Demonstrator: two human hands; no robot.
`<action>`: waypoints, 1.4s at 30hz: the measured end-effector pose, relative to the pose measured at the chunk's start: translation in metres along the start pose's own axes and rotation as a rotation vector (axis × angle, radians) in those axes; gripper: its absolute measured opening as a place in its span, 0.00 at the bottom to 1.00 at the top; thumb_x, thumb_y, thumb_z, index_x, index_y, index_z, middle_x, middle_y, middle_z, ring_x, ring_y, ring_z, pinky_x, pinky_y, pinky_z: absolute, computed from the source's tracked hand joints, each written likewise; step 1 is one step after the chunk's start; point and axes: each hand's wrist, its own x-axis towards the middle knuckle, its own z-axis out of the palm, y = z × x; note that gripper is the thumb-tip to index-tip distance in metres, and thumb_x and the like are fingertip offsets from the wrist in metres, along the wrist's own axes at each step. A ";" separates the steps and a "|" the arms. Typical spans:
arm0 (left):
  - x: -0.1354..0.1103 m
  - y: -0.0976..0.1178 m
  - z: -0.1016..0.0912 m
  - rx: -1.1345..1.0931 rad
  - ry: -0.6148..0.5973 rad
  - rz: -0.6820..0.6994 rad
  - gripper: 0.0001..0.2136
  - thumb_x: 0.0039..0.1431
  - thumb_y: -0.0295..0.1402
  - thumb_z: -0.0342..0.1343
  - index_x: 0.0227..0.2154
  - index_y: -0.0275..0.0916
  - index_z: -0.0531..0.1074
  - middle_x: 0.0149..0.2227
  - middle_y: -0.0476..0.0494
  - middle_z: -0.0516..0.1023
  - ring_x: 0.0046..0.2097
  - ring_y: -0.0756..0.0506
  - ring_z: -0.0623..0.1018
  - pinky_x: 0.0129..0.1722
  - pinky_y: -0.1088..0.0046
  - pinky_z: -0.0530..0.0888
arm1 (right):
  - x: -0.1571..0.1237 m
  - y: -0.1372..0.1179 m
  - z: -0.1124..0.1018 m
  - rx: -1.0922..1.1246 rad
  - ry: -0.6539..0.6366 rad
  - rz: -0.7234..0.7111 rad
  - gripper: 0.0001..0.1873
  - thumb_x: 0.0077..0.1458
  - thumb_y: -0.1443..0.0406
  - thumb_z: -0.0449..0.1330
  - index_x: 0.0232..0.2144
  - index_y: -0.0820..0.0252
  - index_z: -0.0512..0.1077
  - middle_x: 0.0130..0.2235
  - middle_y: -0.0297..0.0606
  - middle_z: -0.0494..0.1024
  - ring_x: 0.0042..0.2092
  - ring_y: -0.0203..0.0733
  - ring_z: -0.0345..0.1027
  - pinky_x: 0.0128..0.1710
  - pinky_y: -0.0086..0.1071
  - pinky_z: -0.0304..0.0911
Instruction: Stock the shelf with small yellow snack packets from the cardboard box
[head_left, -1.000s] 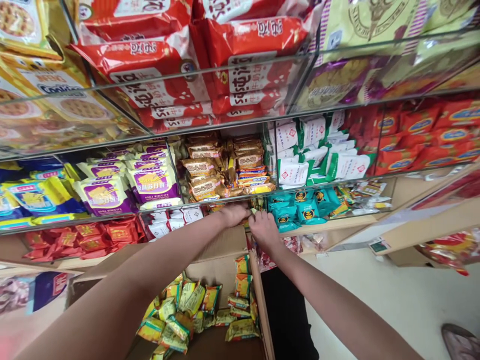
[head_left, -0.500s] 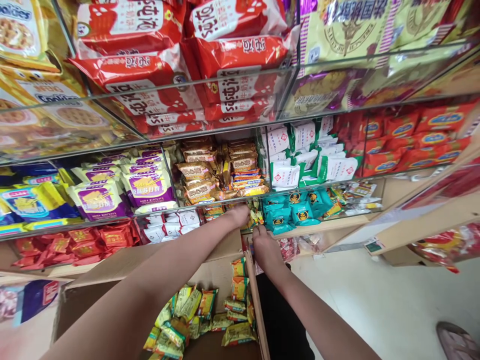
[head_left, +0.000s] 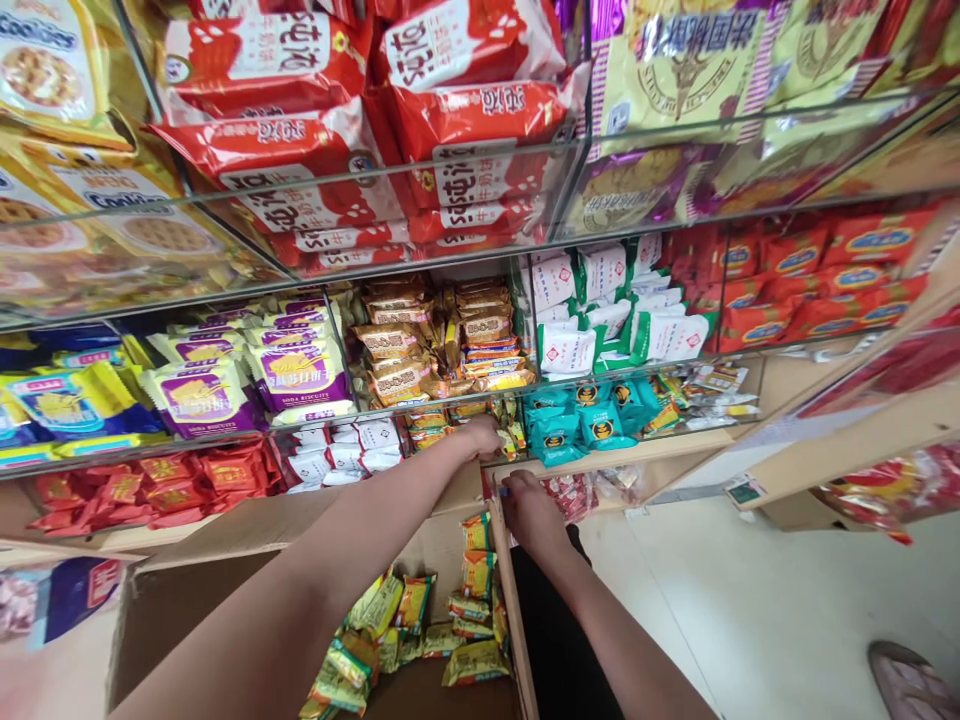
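Note:
My left hand (head_left: 480, 437) reaches to the front of a low shelf compartment, its fingers curled against small yellow-green snack packets (head_left: 512, 436). What it holds, if anything, is hidden. My right hand (head_left: 530, 512) is lower, at the top corner of an open cardboard box (head_left: 507, 600). Only its back shows, with the fingers bent toward the box edge. Several yellow, green and orange packets (head_left: 420, 625) lie loose in the box below my arms.
Glass-fronted shelves carry teal packets (head_left: 592, 425), brown packets (head_left: 442, 340), white-green packets (head_left: 607, 310), purple biscuit packs (head_left: 300, 370) and red bags (head_left: 322, 120). Pale floor (head_left: 750, 600) lies to the right, with a shoe (head_left: 911, 685) at the corner.
My right hand has dropped from the shelf front down to the box's top corner. My left hand stays at the shelf compartment. The view has shifted slightly.

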 end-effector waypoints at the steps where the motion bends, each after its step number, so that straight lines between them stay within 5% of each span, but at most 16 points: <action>1: 0.000 0.001 -0.001 0.037 0.010 -0.007 0.16 0.48 0.28 0.54 0.42 0.34 0.67 0.31 0.42 0.77 0.32 0.48 0.76 0.28 0.77 0.72 | -0.002 0.001 0.002 0.046 0.001 -0.008 0.12 0.52 0.71 0.50 0.37 0.62 0.70 0.43 0.42 0.70 0.44 0.39 0.65 0.41 0.27 0.59; 10: -0.009 0.003 -0.008 0.185 0.012 -0.022 0.20 0.33 0.34 0.64 0.35 0.36 0.73 0.36 0.42 0.77 0.39 0.42 0.75 0.35 0.73 0.71 | -0.012 0.016 0.021 0.286 0.095 0.042 0.13 0.51 0.68 0.51 0.39 0.64 0.69 0.39 0.42 0.74 0.42 0.41 0.67 0.40 0.32 0.62; 16: -0.004 -0.007 0.001 0.074 0.016 -0.052 0.17 0.44 0.35 0.58 0.39 0.33 0.71 0.28 0.44 0.77 0.28 0.48 0.75 0.25 0.77 0.70 | 0.002 0.003 0.014 0.109 0.293 0.011 0.16 0.53 0.71 0.47 0.44 0.67 0.65 0.44 0.48 0.70 0.46 0.43 0.63 0.43 0.34 0.60; 26: 0.002 -0.013 -0.002 -0.063 0.066 -0.056 0.11 0.56 0.35 0.48 0.38 0.35 0.69 0.27 0.46 0.76 0.23 0.53 0.74 0.21 0.81 0.69 | 0.041 -0.019 0.005 -0.227 0.215 0.131 0.15 0.59 0.65 0.42 0.37 0.62 0.68 0.35 0.41 0.74 0.36 0.39 0.69 0.33 0.28 0.59; 32: 0.011 -0.013 -0.003 0.055 0.127 -0.048 0.12 0.55 0.37 0.47 0.33 0.35 0.72 0.32 0.41 0.77 0.34 0.48 0.76 0.30 0.77 0.71 | 0.055 -0.027 -0.008 -0.370 0.076 0.141 0.13 0.58 0.68 0.43 0.33 0.61 0.67 0.32 0.40 0.74 0.33 0.40 0.70 0.28 0.28 0.59; 36: 0.011 -0.012 -0.007 0.157 0.194 -0.044 0.13 0.51 0.40 0.51 0.34 0.36 0.72 0.39 0.39 0.75 0.43 0.43 0.74 0.38 0.73 0.70 | 0.046 -0.024 -0.006 -0.449 0.081 0.071 0.13 0.58 0.68 0.42 0.37 0.61 0.66 0.35 0.42 0.71 0.32 0.38 0.70 0.27 0.27 0.59; 42: 0.007 -0.011 -0.009 0.227 0.164 -0.027 0.16 0.53 0.40 0.51 0.41 0.35 0.68 0.44 0.38 0.71 0.44 0.44 0.72 0.41 0.67 0.70 | 0.048 -0.026 -0.006 -0.439 0.122 0.076 0.21 0.55 0.74 0.42 0.51 0.68 0.59 0.47 0.51 0.65 0.37 0.39 0.70 0.33 0.28 0.63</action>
